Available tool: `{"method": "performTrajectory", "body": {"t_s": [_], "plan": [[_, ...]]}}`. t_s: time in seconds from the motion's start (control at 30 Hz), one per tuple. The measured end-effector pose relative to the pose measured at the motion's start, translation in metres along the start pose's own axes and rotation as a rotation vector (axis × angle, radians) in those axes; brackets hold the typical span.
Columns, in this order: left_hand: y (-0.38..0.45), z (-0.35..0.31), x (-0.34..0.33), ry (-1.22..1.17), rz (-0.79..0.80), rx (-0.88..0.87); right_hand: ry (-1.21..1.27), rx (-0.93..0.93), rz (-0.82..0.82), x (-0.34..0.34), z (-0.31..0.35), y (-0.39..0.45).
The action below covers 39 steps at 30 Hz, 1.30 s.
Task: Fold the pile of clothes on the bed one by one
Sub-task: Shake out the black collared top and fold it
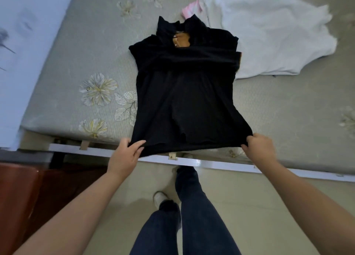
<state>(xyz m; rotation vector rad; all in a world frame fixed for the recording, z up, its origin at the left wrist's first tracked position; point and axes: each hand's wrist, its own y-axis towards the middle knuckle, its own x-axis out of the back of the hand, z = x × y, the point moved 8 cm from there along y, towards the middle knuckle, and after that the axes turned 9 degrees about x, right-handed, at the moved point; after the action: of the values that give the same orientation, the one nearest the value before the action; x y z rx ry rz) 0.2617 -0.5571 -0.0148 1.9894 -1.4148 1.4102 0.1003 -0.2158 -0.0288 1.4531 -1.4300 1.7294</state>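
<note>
Black top [184,101], soft, sleeves folded

One head-worn wide-angle camera looks forward and steeply down from above the bed's [80,52] near edge; close range; floor [119,206] fills the lower frame.

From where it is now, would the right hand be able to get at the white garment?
Probably not yet: the right hand grips the black top's hem corner. The white garment lies uncovered farther up the bed, nothing blocking it.
</note>
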Motion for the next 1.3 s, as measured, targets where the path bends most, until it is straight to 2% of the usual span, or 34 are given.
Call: {"method": "performTrajectory", "body": {"t_s": [0.07,0.13,0.27,0.33,0.4,0.43,0.5,0.57,0.63,0.83,0.93,1.0,1.03,1.1,1.2,1.3], "plan": [[-0.001,0.007,0.004,-0.07,-0.027,0.024,0.136,-0.089,-0.052,0.0,-0.011,-0.001],[-0.003,0.018,0.008,-0.08,-0.045,0.045,0.205,-0.103,-0.082,-0.005,-0.02,-0.004],[-0.015,0.031,0.002,0.129,0.026,0.011,0.287,-0.044,-0.261,-0.002,-0.035,-0.019],[-0.019,0.031,-0.002,0.267,0.082,-0.034,0.225,0.025,-0.322,0.003,-0.033,-0.029],[-0.023,0.025,-0.009,0.445,0.133,-0.16,0.049,0.095,-0.337,0.0,-0.033,-0.037],[-0.025,0.021,-0.013,0.525,0.141,-0.236,-0.018,0.092,-0.274,-0.008,-0.036,-0.037],[-0.028,0.017,-0.027,0.69,0.224,-0.343,-0.134,0.053,-0.01,-0.035,-0.047,-0.036],[-0.032,0.025,-0.048,0.811,0.372,-0.318,-0.286,0.057,0.13,-0.052,-0.05,-0.037],[-0.032,0.037,-0.068,0.916,0.44,-0.278,-0.367,0.11,0.166,-0.064,-0.046,-0.035],[-0.029,0.042,-0.113,1.003,0.527,-0.248,-0.519,0.218,0.304,-0.095,-0.049,-0.016],[-0.028,0.047,-0.13,0.955,0.552,-0.163,-0.523,0.294,0.381,-0.107,-0.053,-0.003],[-0.023,0.047,-0.132,0.871,0.533,-0.069,-0.52,0.358,0.344,-0.103,-0.053,0.004],[-0.022,0.045,-0.132,0.836,0.517,-0.042,-0.491,0.411,0.274,-0.098,-0.052,0.007],[-0.022,0.042,-0.13,0.8,0.485,-0.051,-0.397,0.48,0.164,-0.087,-0.051,0.01],[-0.028,0.042,-0.127,0.839,0.468,-0.106,-0.387,0.664,0.138,-0.078,-0.042,0.005],[-0.036,0.043,-0.121,0.883,0.433,-0.062,-0.344,0.764,-0.019,-0.067,-0.032,0.001]]}}
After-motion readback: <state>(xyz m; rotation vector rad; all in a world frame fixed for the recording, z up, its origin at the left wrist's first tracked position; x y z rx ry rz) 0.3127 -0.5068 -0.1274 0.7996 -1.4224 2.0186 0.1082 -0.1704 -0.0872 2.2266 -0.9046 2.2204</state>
